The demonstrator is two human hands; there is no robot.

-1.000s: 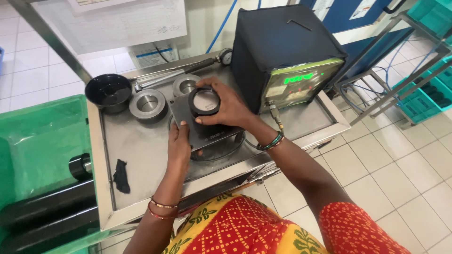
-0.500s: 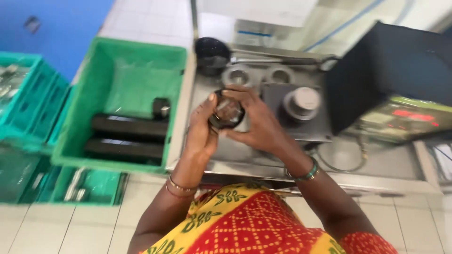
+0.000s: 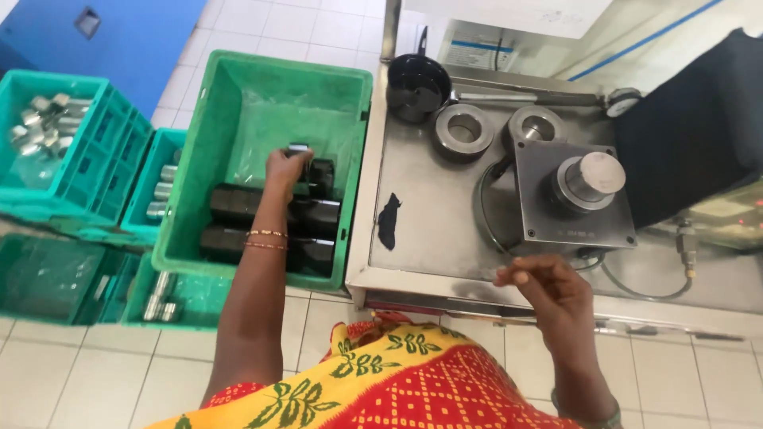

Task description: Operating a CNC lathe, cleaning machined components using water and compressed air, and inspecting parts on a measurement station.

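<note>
The small dark part (image 3: 299, 149), held over the counter (image 3: 429, 230) before, is now gripped by the left hand (image 3: 286, 168) inside the green crate (image 3: 238, 95). The right hand (image 3: 548, 290) is now loosely curled and holds nothing.

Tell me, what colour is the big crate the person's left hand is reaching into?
Green. The crate shows plainly in the head view, with the left hand over dark parts inside.

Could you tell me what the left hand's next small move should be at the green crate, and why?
Probably let go and draw back: the left hand holds a small dark part low inside the green crate, just above the black cylinders lying there, while the right hand waits empty.
</note>
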